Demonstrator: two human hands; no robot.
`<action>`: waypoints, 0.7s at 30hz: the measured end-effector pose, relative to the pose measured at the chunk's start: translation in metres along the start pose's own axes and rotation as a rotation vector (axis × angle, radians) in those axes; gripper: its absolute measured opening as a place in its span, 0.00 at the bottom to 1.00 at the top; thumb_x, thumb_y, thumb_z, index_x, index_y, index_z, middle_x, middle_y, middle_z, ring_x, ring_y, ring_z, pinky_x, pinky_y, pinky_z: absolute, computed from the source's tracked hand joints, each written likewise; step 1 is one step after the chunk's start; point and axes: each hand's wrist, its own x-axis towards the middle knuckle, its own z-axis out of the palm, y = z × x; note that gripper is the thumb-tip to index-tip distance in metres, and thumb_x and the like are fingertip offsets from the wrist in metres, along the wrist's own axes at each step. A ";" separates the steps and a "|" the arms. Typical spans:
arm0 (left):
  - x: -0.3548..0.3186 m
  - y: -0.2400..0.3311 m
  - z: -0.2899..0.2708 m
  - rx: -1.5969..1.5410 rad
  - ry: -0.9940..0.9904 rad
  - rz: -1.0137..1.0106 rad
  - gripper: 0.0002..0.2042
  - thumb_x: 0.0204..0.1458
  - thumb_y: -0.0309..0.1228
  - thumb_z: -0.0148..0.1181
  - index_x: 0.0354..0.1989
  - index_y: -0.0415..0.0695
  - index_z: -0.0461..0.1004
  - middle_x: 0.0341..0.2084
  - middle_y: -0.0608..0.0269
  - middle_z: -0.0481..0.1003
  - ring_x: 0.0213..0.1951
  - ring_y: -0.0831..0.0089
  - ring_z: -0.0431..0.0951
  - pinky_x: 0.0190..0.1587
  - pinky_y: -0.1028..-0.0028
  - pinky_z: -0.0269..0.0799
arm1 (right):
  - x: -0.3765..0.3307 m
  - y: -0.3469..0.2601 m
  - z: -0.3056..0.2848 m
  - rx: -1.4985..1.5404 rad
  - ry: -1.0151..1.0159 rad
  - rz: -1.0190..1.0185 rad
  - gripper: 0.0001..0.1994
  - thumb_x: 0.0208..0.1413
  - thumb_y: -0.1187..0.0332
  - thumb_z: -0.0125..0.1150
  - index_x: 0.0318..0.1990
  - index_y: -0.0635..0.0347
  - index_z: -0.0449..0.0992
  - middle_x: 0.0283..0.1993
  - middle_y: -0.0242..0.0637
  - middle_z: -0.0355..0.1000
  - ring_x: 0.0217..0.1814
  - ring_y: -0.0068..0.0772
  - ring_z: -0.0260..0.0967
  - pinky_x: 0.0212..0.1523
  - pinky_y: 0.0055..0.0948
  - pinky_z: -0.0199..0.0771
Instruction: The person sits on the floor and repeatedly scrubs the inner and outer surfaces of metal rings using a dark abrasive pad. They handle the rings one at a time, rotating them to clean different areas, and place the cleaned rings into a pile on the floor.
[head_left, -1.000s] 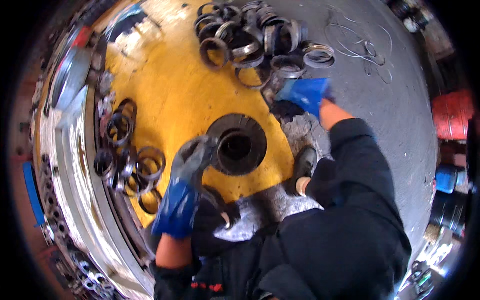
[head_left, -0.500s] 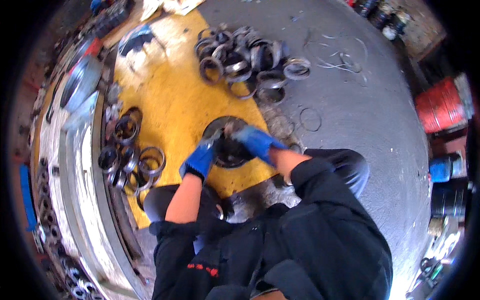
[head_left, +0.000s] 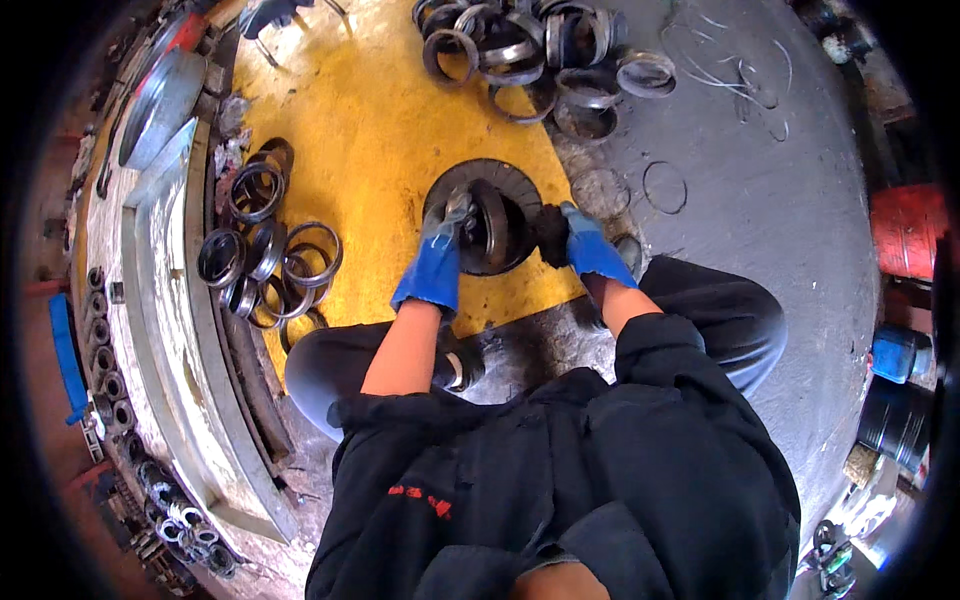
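Observation:
In front of me, a round dark pan (head_left: 497,170) with a wide rim rests on the yellow floor sheet. My left hand (head_left: 445,238), in a blue glove with grey fingers, is closed on a dark metal ring (head_left: 494,226). The ring stands on edge, tilted, over the pan. At the pan's right side my right hand (head_left: 592,245), gloved the same way, grips a black shaggy wad (head_left: 551,236), perhaps a rag. The wad is apart from the ring, and most of the right fingers are hidden.
Several used rings (head_left: 268,250) lie in a heap to the left, and a larger pile of rings (head_left: 560,55) sits at the far side. Along the left runs a long metal channel (head_left: 165,350). Thin wire loops (head_left: 745,85) lie on the grey floor; a red drum (head_left: 908,230) stands right.
My hands have moved apart: the right has shifted right with the black wad, and the ring in my left hand now shows upright. The whole view has shifted, with the floor things higher.

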 end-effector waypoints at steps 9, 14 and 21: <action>0.020 -0.017 0.012 -0.021 0.103 -0.022 0.23 0.59 0.42 0.57 0.53 0.35 0.70 0.42 0.56 0.78 0.39 0.70 0.78 0.41 0.76 0.75 | -0.024 0.072 -0.007 -1.187 -0.053 -0.962 0.32 0.46 0.66 0.68 0.60 0.61 0.65 0.57 0.49 0.69 0.61 0.48 0.67 0.61 0.37 0.65; 0.032 -0.018 0.002 -0.047 0.149 -0.027 0.23 0.58 0.42 0.59 0.52 0.34 0.70 0.41 0.56 0.78 0.37 0.71 0.79 0.40 0.77 0.75 | -0.031 0.034 0.006 -1.303 -0.041 -0.773 0.29 0.43 0.71 0.67 0.58 0.55 0.69 0.54 0.51 0.71 0.57 0.52 0.69 0.57 0.39 0.69; 0.036 -0.010 0.008 -0.055 0.175 -0.102 0.25 0.52 0.41 0.67 0.51 0.33 0.71 0.39 0.56 0.78 0.34 0.72 0.79 0.35 0.76 0.75 | 0.017 -0.029 0.087 -2.017 -0.506 -1.130 0.16 0.58 0.54 0.53 0.49 0.48 0.76 0.40 0.47 0.76 0.41 0.52 0.74 0.42 0.44 0.74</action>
